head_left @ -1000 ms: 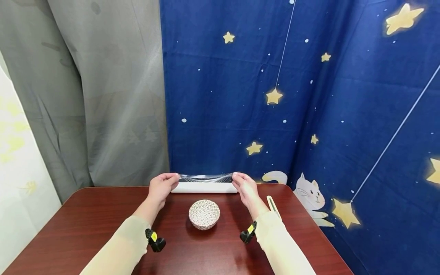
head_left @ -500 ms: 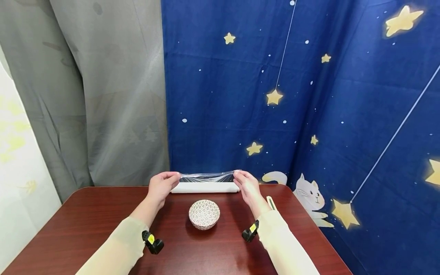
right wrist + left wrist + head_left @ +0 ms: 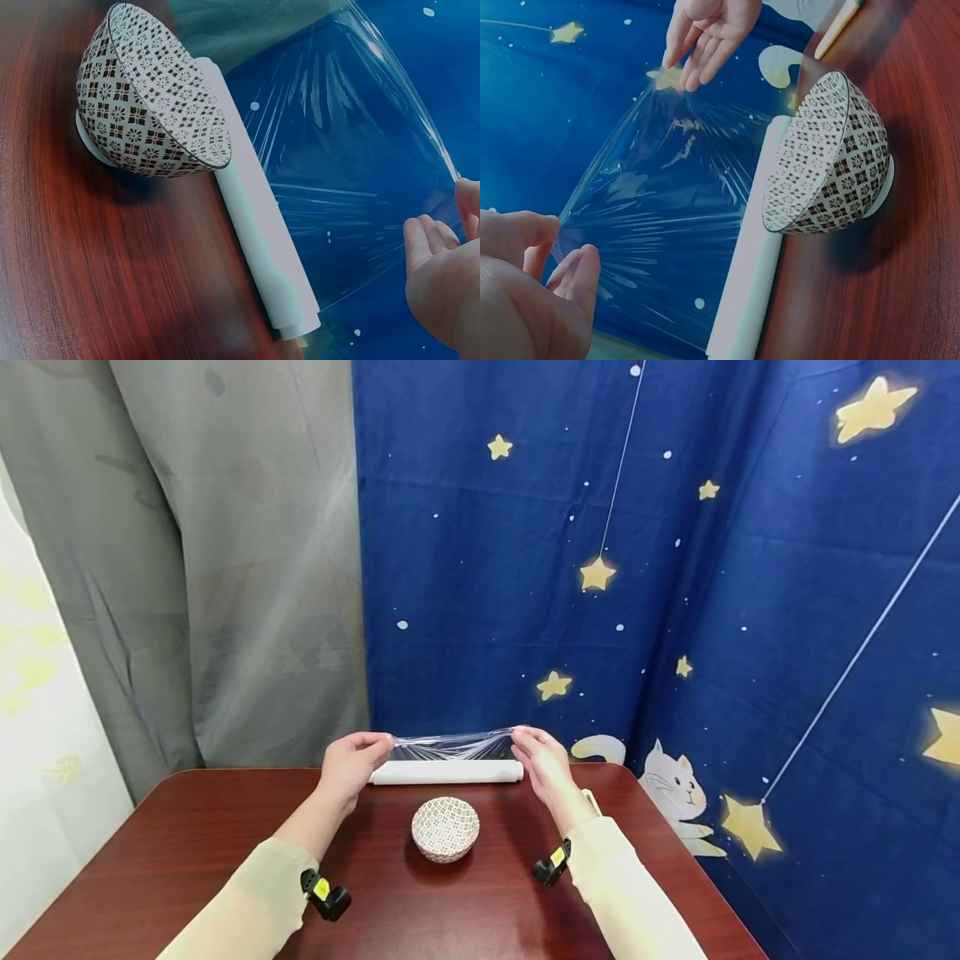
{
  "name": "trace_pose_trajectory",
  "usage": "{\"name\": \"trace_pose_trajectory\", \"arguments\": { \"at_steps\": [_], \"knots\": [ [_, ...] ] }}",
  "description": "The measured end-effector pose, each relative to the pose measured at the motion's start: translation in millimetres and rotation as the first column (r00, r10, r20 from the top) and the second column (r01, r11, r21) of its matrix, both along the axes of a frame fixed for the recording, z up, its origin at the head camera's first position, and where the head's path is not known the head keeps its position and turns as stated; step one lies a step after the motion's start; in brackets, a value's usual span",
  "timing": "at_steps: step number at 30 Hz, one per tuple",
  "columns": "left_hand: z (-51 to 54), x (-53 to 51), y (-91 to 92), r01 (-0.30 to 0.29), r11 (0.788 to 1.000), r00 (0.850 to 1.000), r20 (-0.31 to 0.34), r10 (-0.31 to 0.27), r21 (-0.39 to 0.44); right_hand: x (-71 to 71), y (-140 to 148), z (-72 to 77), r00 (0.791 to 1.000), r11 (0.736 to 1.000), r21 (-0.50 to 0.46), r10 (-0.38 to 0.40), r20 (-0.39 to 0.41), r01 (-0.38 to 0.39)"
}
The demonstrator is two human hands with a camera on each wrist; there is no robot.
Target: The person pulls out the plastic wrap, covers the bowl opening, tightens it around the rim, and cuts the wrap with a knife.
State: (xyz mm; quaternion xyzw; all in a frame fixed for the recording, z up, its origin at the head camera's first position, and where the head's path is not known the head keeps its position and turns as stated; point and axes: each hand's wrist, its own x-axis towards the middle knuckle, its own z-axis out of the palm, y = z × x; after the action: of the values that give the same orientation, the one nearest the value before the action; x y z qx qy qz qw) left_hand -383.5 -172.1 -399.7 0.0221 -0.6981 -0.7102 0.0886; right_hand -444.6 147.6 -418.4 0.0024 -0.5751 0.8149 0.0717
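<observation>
Clear plastic wrap stretches up from a white roll lying at the table's far edge. My left hand pinches one corner of the film, and my right hand pinches the opposite corner. Creases fan through the film between both hands in the left wrist view. On the near side of the roll stands a patterned bowl, upright, touched by neither hand. In the right wrist view the roll's end shows below the right hand.
The dark red wooden table reaches back to a blue star-print curtain and a grey curtain. Mostly hidden behind the right forearm is a slim pale object, whose kind I cannot tell.
Both hands have risen slightly and drawn a little apart, the right one moving rightward. More film shows between them and the roll. The bowl has stayed in place.
</observation>
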Motion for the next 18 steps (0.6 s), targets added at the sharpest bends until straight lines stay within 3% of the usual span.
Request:
{"name": "trace_pose_trajectory", "arguments": {
  "at_steps": [8, 12, 15, 18],
  "knots": [
    [8.0, 9.2, 1.6, -0.003, 0.999, 1.000, -0.014, 0.002, -0.035, 8.3, 4.5, 7.1, 1.000, 1.000, 0.015, 0.019, -0.011, -0.018],
    [10.0, 14.0, 0.7, -0.027, 0.997, 0.999, -0.021, 0.026, -0.073, 16.7, 6.7, 8.7, 1.000, 0.995, 0.097, 0.003, -0.016, -0.001],
    [9.3, 18.1, -1.8, -0.044, 0.991, 0.999, -0.034, 0.040, -0.128, 25.4, 8.2, 9.9, 0.998, 0.969, 0.241, -0.035, -0.056, 0.048],
    [7.0, 24.0, -4.8, -0.061, 0.979, 0.998, -0.043, 0.053, -0.192, 34.2, 10.9, 10.2, 0.989, 0.911, 0.394, -0.072, -0.131, 0.119]
  ]
}}
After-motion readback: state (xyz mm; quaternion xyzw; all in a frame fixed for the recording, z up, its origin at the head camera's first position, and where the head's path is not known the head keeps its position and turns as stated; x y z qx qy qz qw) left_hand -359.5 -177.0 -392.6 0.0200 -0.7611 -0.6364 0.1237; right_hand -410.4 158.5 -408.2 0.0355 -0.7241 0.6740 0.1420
